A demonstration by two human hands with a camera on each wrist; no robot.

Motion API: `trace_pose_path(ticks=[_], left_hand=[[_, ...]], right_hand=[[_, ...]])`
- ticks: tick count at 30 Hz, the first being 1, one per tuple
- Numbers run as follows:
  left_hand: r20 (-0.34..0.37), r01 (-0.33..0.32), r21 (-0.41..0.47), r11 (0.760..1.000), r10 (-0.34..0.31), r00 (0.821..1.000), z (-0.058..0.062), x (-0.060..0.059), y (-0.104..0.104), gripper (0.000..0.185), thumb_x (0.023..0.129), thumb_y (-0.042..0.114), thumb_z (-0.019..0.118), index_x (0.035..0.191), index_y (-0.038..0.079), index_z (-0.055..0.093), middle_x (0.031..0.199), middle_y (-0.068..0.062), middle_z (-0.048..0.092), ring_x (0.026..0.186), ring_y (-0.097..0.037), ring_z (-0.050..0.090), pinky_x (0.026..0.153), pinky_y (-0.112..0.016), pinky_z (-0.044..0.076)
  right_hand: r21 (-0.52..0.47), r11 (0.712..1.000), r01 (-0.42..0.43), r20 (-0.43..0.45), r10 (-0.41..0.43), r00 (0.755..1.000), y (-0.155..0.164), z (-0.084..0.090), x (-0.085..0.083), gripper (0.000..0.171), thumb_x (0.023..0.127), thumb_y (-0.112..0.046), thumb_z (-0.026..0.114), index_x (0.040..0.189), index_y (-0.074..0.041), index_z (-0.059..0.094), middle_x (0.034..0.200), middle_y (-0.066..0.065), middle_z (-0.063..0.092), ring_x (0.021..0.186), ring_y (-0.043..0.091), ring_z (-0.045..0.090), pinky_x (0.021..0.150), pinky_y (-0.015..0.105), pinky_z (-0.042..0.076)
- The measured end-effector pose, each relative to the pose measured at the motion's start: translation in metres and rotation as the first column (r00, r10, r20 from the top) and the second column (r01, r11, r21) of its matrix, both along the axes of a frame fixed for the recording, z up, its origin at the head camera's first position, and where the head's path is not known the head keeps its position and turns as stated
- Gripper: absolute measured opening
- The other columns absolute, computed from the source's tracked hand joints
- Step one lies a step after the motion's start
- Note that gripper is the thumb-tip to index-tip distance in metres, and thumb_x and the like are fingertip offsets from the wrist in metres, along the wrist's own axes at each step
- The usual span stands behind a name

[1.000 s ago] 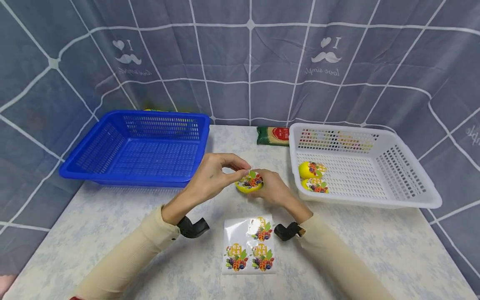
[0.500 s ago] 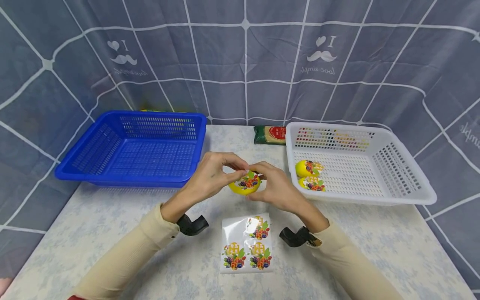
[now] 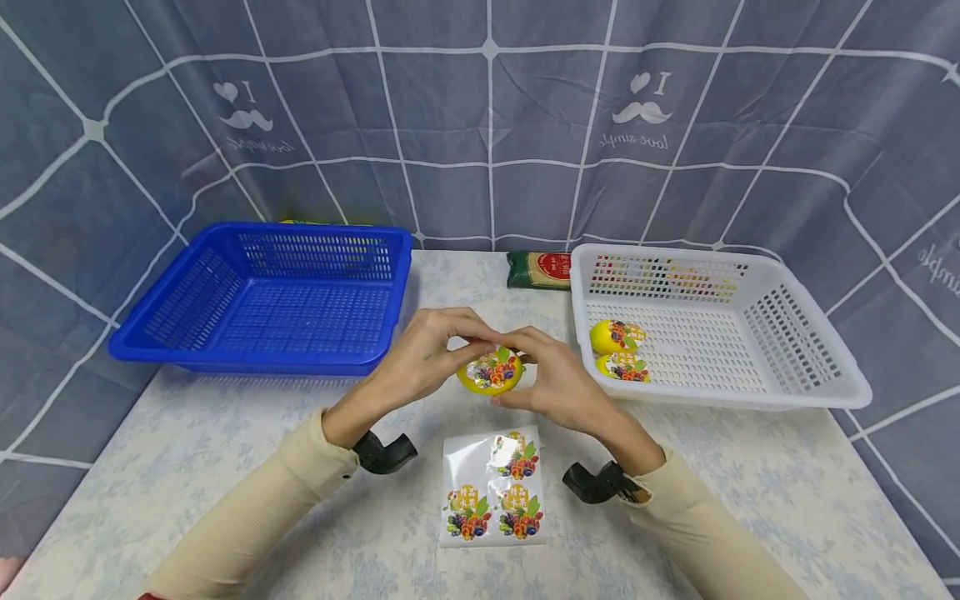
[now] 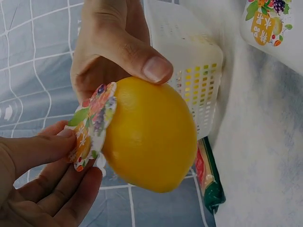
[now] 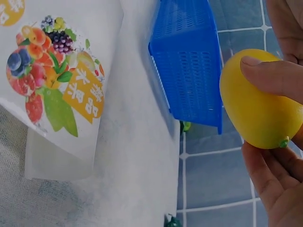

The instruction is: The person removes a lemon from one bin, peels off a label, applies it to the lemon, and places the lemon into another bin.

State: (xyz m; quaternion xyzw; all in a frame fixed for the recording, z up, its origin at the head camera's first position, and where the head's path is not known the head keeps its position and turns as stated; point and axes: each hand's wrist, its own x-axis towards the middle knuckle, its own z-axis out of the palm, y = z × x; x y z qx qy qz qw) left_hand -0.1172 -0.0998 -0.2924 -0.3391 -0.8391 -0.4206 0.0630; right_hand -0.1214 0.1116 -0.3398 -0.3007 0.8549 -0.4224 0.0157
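we hold a yellow lemon (image 3: 491,372) just above the middle of the table (image 3: 225,467), between the 2 baskets and just beyond the sticker sheet. our right hand (image 3: 558,379) grips the lemon, thumb curled over its top and fingers cupped beneath, as the right wrist view shows plainly. our left hand (image 3: 423,354) pinches a round fruit sticker (image 4: 92,125) between thumb and fingertips; in the left wrist view the sticker stands against the lemon's side, part of it touching the skin and its lower edge standing off.

the sticker sheet (image 3: 491,487) lies flat near the front edge of the table, between our 2 wrists, with 3 fruit stickers on it and a bare patch at its top left. the blue basket (image 3: 262,292) sits toward the back left corner of the table. the white basket (image 3: 720,333) sits toward the back right, and 2 stickered lemons (image 3: 618,350) lie inside it against its left wall, touching each other. a green and red packet (image 3: 538,269) lies at the back edge of the table, just beside the white basket's back left corner.
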Motion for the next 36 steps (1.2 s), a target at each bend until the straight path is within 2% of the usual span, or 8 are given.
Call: trace_pose_path(ticks=[10, 15, 19, 25, 30, 36], left_hand=[[0.095, 0.029, -0.025, 0.999, -0.027, 0.995, 0.008, 0.005, -0.002, 0.015, 0.092, 0.004, 0.068, 0.103, 0.005, 0.078, 0.092, 0.002, 0.072, 0.084, -0.008, 0.066, 0.071, -0.030, 0.054], [0.079, 0.027, -0.049, 0.998, -0.023, 0.997, 0.008, 0.005, -0.002, 0.014, 0.092, 0.004, 0.068, 0.102, 0.006, 0.078, 0.091, 0.003, 0.071, 0.082, -0.007, 0.064, 0.072, -0.028, 0.053], [0.028, 0.047, -0.068, 0.997, -0.045, 0.999, 0.002, 0.004, 0.001, 0.014, 0.091, 0.001, 0.068, 0.101, 0.004, 0.077, 0.092, 0.000, 0.071, 0.085, -0.009, 0.065, 0.071, -0.026, 0.052], [-0.113, 0.061, -0.080, 0.995, -0.069, 0.991, -0.007, 0.002, 0.005, 0.015, 0.088, -0.005, 0.069, 0.101, -0.001, 0.076, 0.095, -0.006, 0.072, 0.090, -0.017, 0.067, 0.076, -0.026, 0.054], [-0.164, 0.048, -0.088, 0.995, -0.062, 0.985, -0.010, 0.003, 0.008, 0.019, 0.087, -0.003, 0.071, 0.105, 0.002, 0.075, 0.098, -0.005, 0.074, 0.092, -0.017, 0.066, 0.076, -0.029, 0.056], [-0.286, 0.016, -0.047, 0.999, -0.029, 0.958, -0.014, 0.006, 0.006, 0.008, 0.084, 0.006, 0.077, 0.093, 0.005, 0.076, 0.098, -0.003, 0.071, 0.095, -0.016, 0.064, 0.081, -0.026, 0.053]], right_hand=[[0.001, 1.000, -0.005, -0.003, 0.005, 1.000, 0.002, -0.002, 0.001, 0.067, 0.071, -0.015, 0.089, 0.132, -0.011, 0.061, 0.124, -0.003, 0.060, 0.114, 0.016, 0.056, 0.095, 0.037, 0.049], [-0.004, 1.000, -0.002, -0.001, 0.002, 1.000, 0.003, -0.003, 0.001, 0.065, 0.071, -0.016, 0.089, 0.131, -0.014, 0.062, 0.124, -0.004, 0.060, 0.112, 0.015, 0.056, 0.095, 0.039, 0.049], [-0.015, 1.000, -0.008, -0.002, 0.008, 1.000, 0.003, -0.003, 0.002, 0.064, 0.072, -0.016, 0.089, 0.130, -0.014, 0.062, 0.123, -0.005, 0.060, 0.113, 0.014, 0.056, 0.095, 0.039, 0.049], [-0.034, 0.999, -0.002, 0.000, 0.002, 1.000, 0.003, -0.003, 0.004, 0.066, 0.071, -0.017, 0.089, 0.131, -0.013, 0.062, 0.122, -0.005, 0.060, 0.113, 0.014, 0.056, 0.096, 0.040, 0.049], [-0.058, 0.998, 0.000, -0.005, 0.000, 1.000, 0.004, -0.003, 0.005, 0.065, 0.070, -0.014, 0.090, 0.129, -0.012, 0.062, 0.121, -0.003, 0.061, 0.113, 0.015, 0.056, 0.096, 0.040, 0.049], [-0.084, 0.996, 0.016, -0.036, -0.019, 0.999, 0.007, 0.001, 0.009, 0.066, 0.069, -0.014, 0.091, 0.129, -0.012, 0.064, 0.122, -0.003, 0.061, 0.112, 0.015, 0.058, 0.096, 0.040, 0.050]])
